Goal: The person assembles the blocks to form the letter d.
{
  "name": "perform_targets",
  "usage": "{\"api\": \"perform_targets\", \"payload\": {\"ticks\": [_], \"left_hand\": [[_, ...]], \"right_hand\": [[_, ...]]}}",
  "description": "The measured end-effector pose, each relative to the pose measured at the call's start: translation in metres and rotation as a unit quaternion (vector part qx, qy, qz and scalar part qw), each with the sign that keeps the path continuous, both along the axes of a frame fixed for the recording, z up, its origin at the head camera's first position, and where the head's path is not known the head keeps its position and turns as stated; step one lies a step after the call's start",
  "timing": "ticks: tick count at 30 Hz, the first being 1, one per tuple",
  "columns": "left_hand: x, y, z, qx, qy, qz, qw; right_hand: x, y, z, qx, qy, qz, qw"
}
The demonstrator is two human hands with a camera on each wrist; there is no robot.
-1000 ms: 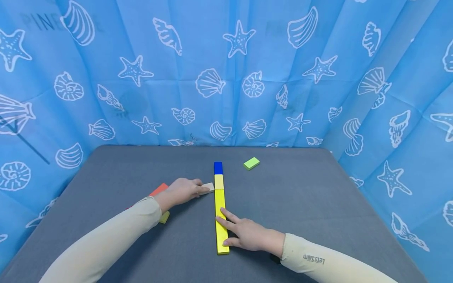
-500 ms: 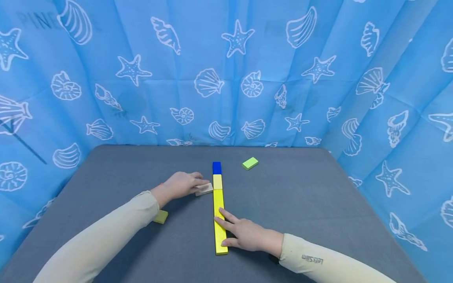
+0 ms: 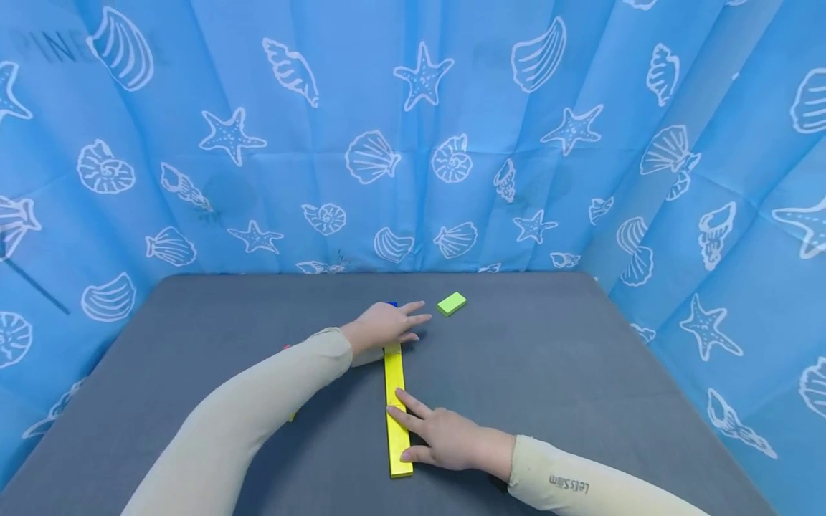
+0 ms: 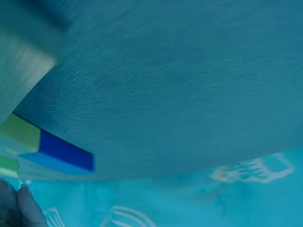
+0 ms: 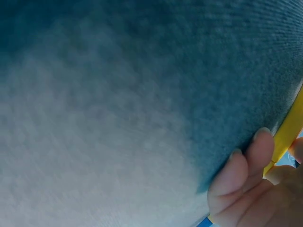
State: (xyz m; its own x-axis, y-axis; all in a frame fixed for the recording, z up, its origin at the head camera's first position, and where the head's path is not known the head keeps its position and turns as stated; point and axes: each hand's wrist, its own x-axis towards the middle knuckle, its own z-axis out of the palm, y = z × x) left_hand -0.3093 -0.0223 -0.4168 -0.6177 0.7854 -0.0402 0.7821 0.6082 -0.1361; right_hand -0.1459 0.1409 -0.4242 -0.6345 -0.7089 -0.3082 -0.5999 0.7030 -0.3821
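Observation:
Two long yellow blocks lie end to end, the far one point(image 3: 393, 369) and the near one point(image 3: 399, 455), in line with a pale yellow block point(image 4: 22, 134) and a blue block point(image 4: 66, 153). My left hand point(image 3: 386, 324) reaches across the far part of this row, fingers spread and pointing right, and covers most of the blue and pale yellow blocks in the head view. A whitish wooden block point(image 3: 368, 356) juts out at the row's left side beneath that wrist. My right hand point(image 3: 445, 436) rests on the yellow blocks, fingertips on top and thumb by the near end.
A light green block point(image 3: 452, 303) lies by itself on the grey table point(image 3: 548, 373), beyond the left hand's fingertips. Behind the left forearm, bits of a red block point(image 3: 287, 347) and a yellowish block point(image 3: 292, 416) show. A blue shell-print curtain point(image 3: 477, 129) surrounds the table.
My left hand has let go of the whitish block and moved right, across the row towards the light green block. My right hand stays on the yellow blocks.

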Motion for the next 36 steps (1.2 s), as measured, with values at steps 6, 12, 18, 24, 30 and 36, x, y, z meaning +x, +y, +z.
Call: {"api": "perform_targets", "payload": {"ticks": [6, 12, 18, 24, 30, 36], "left_hand": [[-0.023, 0.034, -0.014, -0.012, -0.007, 0.0, 0.9999], [-0.034, 0.052, -0.018, -0.022, -0.036, 0.021, 0.9989], [-0.035, 0.047, -0.017, -0.023, -0.075, -0.001, 0.9969], [-0.029, 0.03, -0.016, -0.029, -0.038, -0.018, 0.9987], [-0.02, 0.04, -0.016, -0.011, -0.042, -0.009, 0.999], [-0.02, 0.056, -0.019, -0.037, -0.023, 0.025, 0.9988]], "right_hand": [[-0.002, 0.002, -0.005, 0.0, 0.012, 0.009, 0.9999], [-0.001, 0.004, -0.008, 0.0, 0.015, 0.014, 0.9998], [-0.002, 0.005, -0.009, 0.005, 0.018, 0.017, 0.9997], [-0.003, 0.004, -0.008, 0.006, 0.012, 0.008, 0.9999], [-0.003, 0.004, -0.005, 0.009, 0.006, 0.002, 0.9999], [-0.004, 0.002, -0.006, -0.005, -0.001, 0.008, 1.0]]}}
